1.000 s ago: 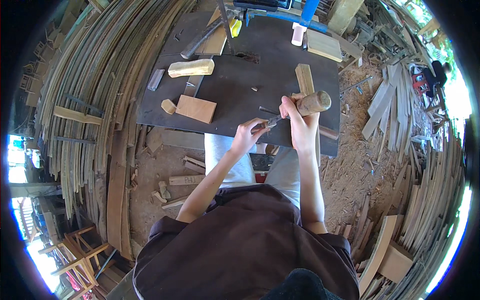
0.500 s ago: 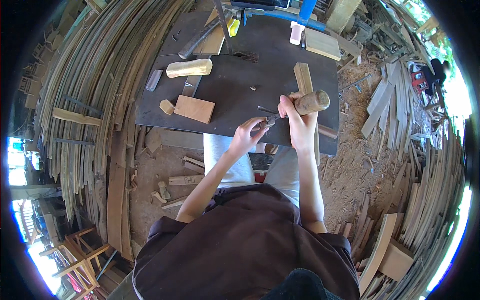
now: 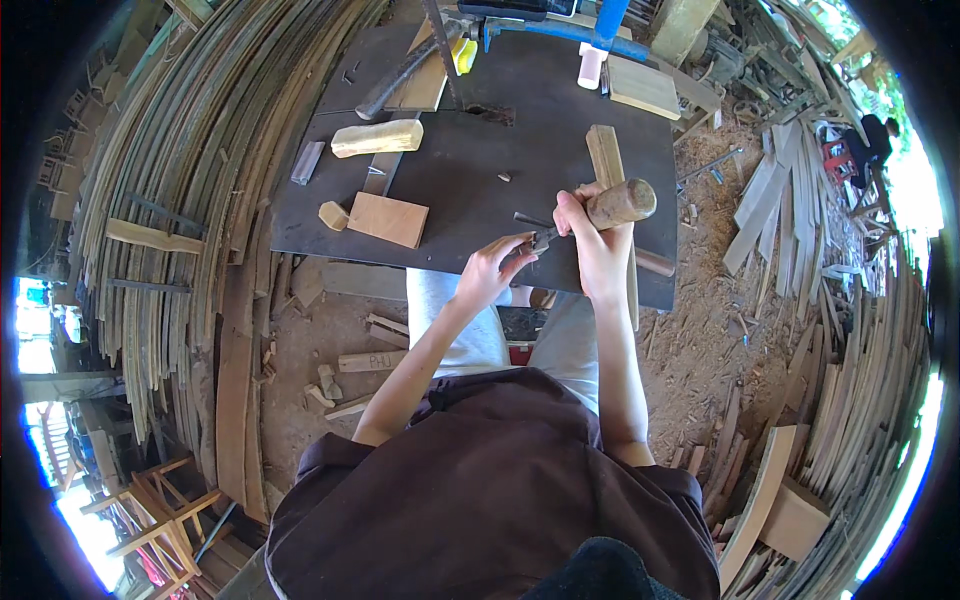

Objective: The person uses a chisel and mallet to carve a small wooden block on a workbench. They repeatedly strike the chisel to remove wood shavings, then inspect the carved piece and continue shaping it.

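Observation:
My right hand (image 3: 604,258) is wrapped round a tool with a thick, round wooden handle (image 3: 622,203), whose blunt end rises above the fist. Left of that fist, at the table's near edge, the fingers of my left hand (image 3: 490,272) are pinched together at a small dark metal piece (image 3: 541,241). Whether this piece belongs to the tool I cannot tell. Just beyond the fingertips a thin dark rod (image 3: 532,219) lies slantwise. A long wooden bar (image 3: 604,152) runs behind my right hand, with a brown round stick (image 3: 655,263) beside it.
On the dark table (image 3: 480,200) lie a flat wooden block (image 3: 390,219), a small faceted block (image 3: 333,215), a pale rounded wood piece (image 3: 377,138) and a hammer (image 3: 410,82). A blue clamp-like bar (image 3: 612,22) stands at the back. Stacked planks (image 3: 170,200) line the left.
Both hands keep nearly the same place and hold. The wooden handle has shifted very slightly left; nothing has been let go or picked up.

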Demonstrator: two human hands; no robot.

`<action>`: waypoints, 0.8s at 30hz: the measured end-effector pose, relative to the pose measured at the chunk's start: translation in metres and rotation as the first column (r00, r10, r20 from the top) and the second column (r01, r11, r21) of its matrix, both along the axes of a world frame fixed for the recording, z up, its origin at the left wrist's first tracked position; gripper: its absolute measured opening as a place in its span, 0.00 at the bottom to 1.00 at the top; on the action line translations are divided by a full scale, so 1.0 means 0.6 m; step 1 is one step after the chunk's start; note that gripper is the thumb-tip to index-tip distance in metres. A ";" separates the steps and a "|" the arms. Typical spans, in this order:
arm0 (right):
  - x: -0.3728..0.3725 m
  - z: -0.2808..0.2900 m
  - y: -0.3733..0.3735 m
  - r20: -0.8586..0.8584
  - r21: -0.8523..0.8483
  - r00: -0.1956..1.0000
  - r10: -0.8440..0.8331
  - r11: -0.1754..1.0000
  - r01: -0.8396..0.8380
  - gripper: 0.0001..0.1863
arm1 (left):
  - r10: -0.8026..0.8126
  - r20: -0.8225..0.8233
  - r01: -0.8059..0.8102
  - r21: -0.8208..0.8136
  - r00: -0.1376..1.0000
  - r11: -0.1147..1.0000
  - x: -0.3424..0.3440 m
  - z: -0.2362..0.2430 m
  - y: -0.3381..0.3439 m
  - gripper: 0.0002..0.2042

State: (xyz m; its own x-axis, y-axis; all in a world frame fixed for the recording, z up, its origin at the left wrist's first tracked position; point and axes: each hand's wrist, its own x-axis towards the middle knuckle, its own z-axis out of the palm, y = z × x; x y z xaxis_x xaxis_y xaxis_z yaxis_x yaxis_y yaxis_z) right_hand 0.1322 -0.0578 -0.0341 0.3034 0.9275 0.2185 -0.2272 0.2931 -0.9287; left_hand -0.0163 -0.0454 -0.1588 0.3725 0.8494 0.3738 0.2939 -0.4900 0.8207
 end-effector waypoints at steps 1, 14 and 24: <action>0.000 -0.001 0.000 0.001 0.005 1.000 0.004 1.000 -0.004 0.08 | -0.002 -0.001 0.002 0.000 1.000 1.000 0.000 0.002 0.000 0.15; 0.005 -0.001 -0.001 -0.058 0.009 0.997 0.047 0.999 -0.047 0.07 | 0.077 0.003 -0.077 0.054 0.997 0.996 0.014 -0.002 0.001 0.17; 0.007 -0.003 -0.004 -0.073 0.015 0.994 0.076 0.997 -0.075 0.07 | 0.073 -0.015 -0.073 0.039 0.997 0.997 0.010 -0.005 0.000 0.16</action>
